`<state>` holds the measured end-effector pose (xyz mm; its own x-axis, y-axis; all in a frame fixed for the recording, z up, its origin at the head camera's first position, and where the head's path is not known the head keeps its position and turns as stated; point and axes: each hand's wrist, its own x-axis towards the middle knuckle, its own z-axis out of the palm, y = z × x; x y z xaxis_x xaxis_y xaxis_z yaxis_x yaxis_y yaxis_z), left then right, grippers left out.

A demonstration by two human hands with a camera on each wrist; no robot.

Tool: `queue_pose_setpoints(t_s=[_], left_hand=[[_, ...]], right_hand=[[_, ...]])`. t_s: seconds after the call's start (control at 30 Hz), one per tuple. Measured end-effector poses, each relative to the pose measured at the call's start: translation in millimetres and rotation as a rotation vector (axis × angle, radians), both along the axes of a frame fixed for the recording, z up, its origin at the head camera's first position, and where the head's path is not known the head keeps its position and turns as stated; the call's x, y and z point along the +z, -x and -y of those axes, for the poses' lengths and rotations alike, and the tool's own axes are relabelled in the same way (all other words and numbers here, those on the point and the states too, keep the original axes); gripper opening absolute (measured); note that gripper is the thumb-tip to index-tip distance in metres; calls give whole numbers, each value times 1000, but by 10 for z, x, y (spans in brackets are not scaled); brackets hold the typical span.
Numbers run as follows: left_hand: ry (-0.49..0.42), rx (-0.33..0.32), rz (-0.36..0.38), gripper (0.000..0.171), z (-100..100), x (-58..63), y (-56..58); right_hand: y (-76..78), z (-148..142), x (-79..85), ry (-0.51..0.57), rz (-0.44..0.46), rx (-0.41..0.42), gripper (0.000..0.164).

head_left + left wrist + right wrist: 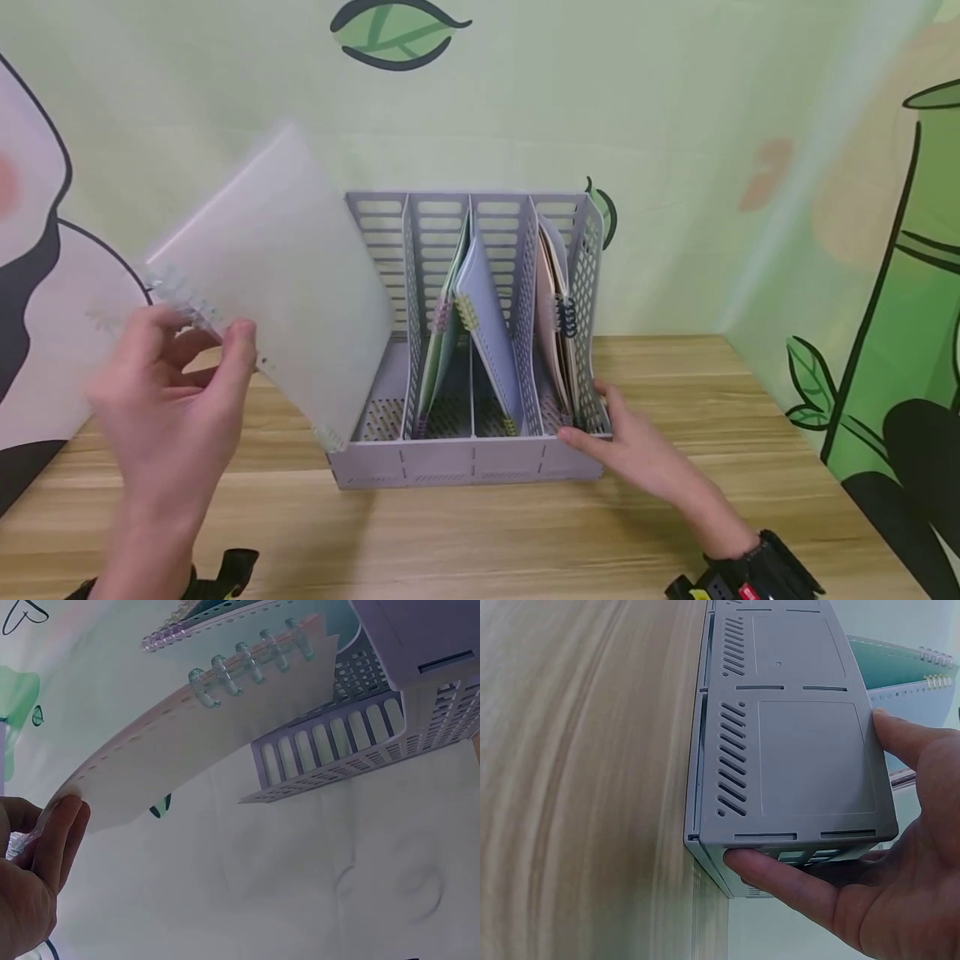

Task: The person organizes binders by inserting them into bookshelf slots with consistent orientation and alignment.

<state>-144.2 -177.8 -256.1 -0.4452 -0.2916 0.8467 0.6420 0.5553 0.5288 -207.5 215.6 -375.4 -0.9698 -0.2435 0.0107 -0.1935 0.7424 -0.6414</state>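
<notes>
My left hand (176, 392) pinches a loose-leaf notebook (277, 275) with a frosted translucent cover along its ring-bound edge. The notebook is tilted, its lower corner at the front of the leftmost compartment of a light purple desk file organizer (468, 462). In the left wrist view, clear rings (251, 664) line the notebook's edge, and the hand (37, 855) has its fingertips on the far end. My right hand (637, 450) grips the organizer's right front corner. From the right wrist view, that hand (885, 847) spans the corner, digits on the front panel and side.
A green notebook (444, 325) leans in the second compartment, a blue one (487, 325) in the third. Several notebooks (555, 325) with beige and pale covers stand in the rightmost. The organizer sits on a wooden table (480, 542) before a printed green backdrop (675, 167).
</notes>
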Motion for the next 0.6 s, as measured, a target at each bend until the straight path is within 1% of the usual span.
queue_pose_setpoints(t_s=[0.2,0.3,0.43,0.6], left_hand=[[44,40,17,25,-18,-34,98],[65,41,17,23,-35,-37,153],[81,46,41,22,-57,-50,219],[134,48,63,21,-61,-69,313]], right_hand=[[4,0,-3,-4,-9,4,103],[4,-3,-2,-4,-6,4,104],[5,-3,10,-9,0,2,104],[-1,-1,19,-14,1,-2,102]])
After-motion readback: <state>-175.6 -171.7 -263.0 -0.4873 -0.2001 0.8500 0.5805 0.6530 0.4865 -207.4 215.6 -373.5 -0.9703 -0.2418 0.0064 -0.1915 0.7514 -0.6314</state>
